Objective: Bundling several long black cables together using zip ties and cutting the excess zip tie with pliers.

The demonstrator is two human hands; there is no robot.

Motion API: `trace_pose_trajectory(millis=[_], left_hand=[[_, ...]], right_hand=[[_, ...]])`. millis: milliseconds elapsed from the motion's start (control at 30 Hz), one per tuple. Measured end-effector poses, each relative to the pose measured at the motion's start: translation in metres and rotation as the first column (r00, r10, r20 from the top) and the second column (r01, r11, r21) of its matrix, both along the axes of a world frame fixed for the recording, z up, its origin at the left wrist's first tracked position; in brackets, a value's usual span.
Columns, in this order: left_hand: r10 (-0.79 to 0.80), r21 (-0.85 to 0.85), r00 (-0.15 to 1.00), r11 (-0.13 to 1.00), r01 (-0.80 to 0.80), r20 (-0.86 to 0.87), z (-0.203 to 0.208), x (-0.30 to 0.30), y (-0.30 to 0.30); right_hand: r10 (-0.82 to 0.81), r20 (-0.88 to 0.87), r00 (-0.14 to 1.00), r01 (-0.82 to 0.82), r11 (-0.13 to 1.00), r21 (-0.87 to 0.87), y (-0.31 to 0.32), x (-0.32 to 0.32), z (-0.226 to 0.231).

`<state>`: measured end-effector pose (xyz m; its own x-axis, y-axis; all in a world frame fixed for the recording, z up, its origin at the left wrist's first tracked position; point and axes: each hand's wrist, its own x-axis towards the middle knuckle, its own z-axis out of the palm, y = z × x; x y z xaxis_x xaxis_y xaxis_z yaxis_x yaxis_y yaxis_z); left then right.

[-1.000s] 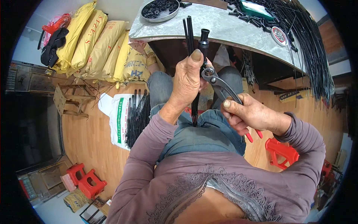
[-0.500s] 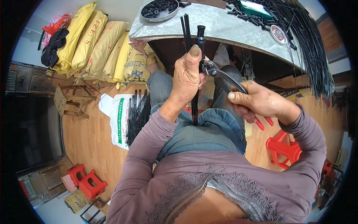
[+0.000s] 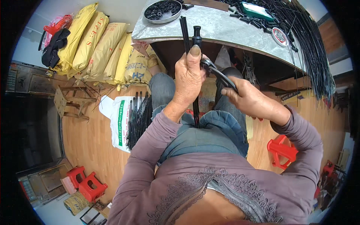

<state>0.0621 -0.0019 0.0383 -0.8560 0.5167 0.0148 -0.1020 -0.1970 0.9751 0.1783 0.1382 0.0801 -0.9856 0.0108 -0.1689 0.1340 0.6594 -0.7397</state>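
Note:
Upright in front of my lap, a black tubular fitting with a flared top rises from my left hand. Thin black rods stand beside it, and their lower ends come out below the fist. The left fingers are wrapped round this bundle with the thumb pointing up. My right hand is closed round a pair of pliers with dark metal arms; its red grips are mostly hidden by the palm. The jaws meet the bundle just right of the left thumb, and what they bite on is hidden.
Ahead is a marbled table bearing a round metal tray of small black parts, a green box, a small dish and long black rods. More rods lie left on a white sack. A red stool stands right.
The right hand and the pliers have moved left and slightly up, and the handles have drawn closer together. The left hand and the fitting have shifted slightly left.

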Motion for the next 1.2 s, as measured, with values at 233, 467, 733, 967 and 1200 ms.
trace_pose_trajectory(millis=[233,467,733,967,1200], left_hand=[[-0.118,0.159,0.991,0.981,0.107,0.056,0.002,-0.004,-0.007],[-0.157,0.126,0.984,0.981,0.146,0.084,-0.002,-0.015,-0.013],[-0.123,0.121,0.985,0.987,0.108,0.123,0.002,-0.013,-0.008],[-0.109,0.086,0.982,0.992,0.097,0.156,0.004,-0.011,-0.008],[-0.400,0.261,0.892,0.902,0.344,0.208,0.001,-0.010,-0.012]], right_hand=[[0.031,0.010,0.999,-0.032,0.995,0.097,0.017,-0.006,0.007],[0.009,-0.407,0.913,0.171,0.899,0.403,0.032,-0.008,0.018],[0.308,-0.553,0.774,0.078,0.821,0.566,0.045,-0.026,0.023],[0.330,-0.505,0.798,-0.013,0.846,0.533,0.054,-0.032,0.008],[0.001,-0.526,0.851,0.015,1.000,0.026,0.029,-0.016,-0.054]])
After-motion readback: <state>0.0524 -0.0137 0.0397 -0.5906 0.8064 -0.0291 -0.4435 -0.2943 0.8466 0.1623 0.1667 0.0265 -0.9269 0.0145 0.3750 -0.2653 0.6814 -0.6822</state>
